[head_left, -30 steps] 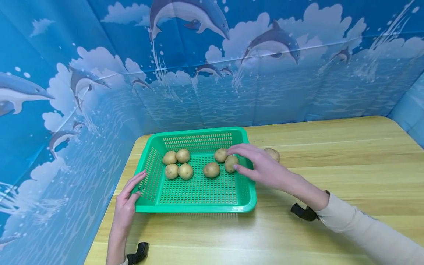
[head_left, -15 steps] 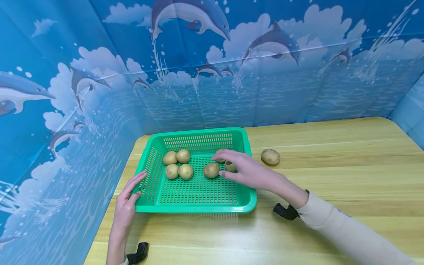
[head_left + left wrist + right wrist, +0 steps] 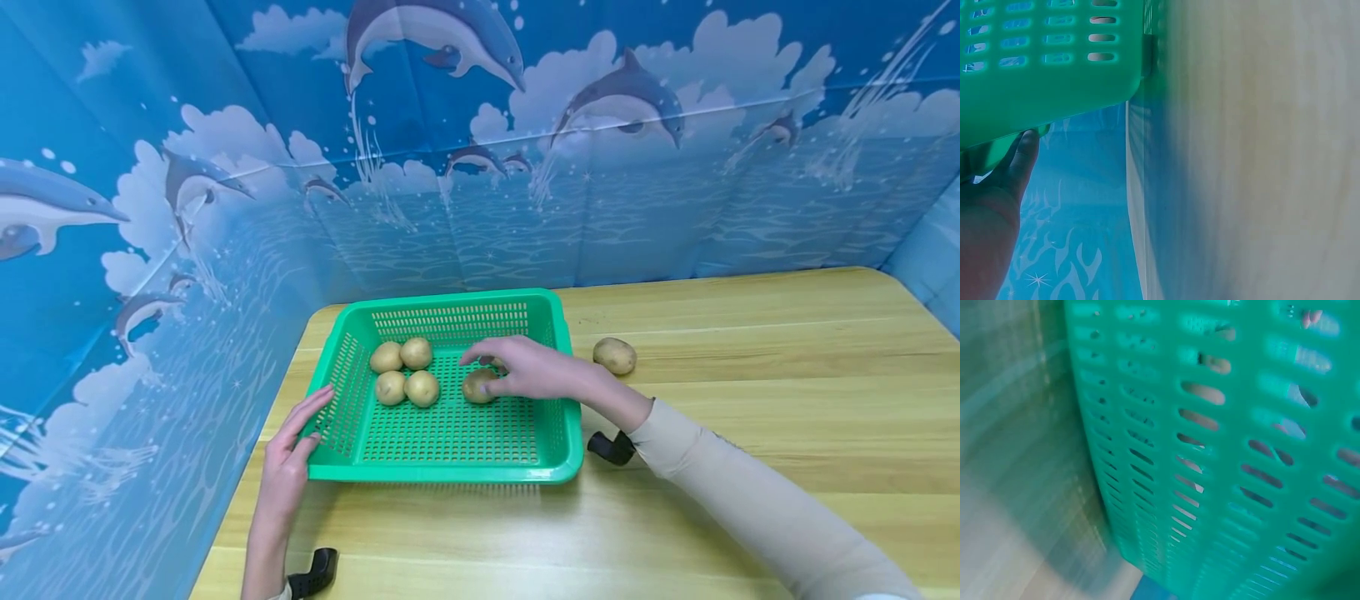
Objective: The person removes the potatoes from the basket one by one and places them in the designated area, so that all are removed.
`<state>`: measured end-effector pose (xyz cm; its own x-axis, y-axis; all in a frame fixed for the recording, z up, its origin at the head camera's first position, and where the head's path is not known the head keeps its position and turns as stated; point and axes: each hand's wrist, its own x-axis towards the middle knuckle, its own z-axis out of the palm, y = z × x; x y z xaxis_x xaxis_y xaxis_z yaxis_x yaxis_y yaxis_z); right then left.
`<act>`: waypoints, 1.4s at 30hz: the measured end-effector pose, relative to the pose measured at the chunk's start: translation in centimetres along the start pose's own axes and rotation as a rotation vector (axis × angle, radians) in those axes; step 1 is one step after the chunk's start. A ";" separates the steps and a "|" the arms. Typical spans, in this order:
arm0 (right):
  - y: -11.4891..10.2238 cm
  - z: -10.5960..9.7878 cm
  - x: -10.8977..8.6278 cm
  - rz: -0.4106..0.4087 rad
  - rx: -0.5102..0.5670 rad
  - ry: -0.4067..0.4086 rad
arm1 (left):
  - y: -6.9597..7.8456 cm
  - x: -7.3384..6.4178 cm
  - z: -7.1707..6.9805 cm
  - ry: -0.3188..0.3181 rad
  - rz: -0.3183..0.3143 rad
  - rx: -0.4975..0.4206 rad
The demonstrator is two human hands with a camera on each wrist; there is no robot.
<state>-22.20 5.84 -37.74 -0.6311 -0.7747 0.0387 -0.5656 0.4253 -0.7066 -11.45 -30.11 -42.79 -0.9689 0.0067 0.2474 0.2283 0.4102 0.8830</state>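
Observation:
My left hand [image 3: 285,462] grips the left rim of a green plastic basket [image 3: 442,473], its fingers over the edge; in the left wrist view the thumb [image 3: 1024,159] meets the rim from below. Four light potatoes lie grouped in the basket's left half, one potato [image 3: 422,388] at the near right of that group. My right hand [image 3: 536,371] reaches over the basket's right side, fingers spread above a browner potato [image 3: 476,387], thumb overlapping it. More potatoes under this hand are mostly hidden. The right wrist view shows only the basket's slotted side wall [image 3: 1222,456].
A single potato [image 3: 615,356] lies on the wooden table [image 3: 750,358] right of the basket, behind the right forearm. A blue dolphin-print curtain [image 3: 480,217] stands along the table's back and left.
My right hand has moved left across the basket, from the right-hand potatoes to over the browner one. The potato on the table has come into full sight. The left hand stays put.

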 end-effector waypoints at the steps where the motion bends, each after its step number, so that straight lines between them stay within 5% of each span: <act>1: 0.2 -0.1 0.2 0.006 0.001 -0.015 | 0.0 0.0 0.0 -0.002 0.001 0.000; 10: 1.3 -0.2 2.0 0.094 0.035 -0.138 | -0.1 0.0 0.1 0.003 -0.006 -0.006; 26: 2.4 -0.3 3.8 0.103 0.044 -0.328 | -0.1 0.1 0.1 0.005 0.035 -0.005; 42: 2.5 0.2 4.2 0.108 -0.072 -0.340 | -0.1 0.0 0.1 0.012 0.024 0.000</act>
<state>-26.15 3.61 -39.45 -0.4833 -0.8299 -0.2788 -0.5493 0.5354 -0.6416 -11.50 -30.05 -42.96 -0.9620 0.0061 0.2731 0.2515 0.4100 0.8767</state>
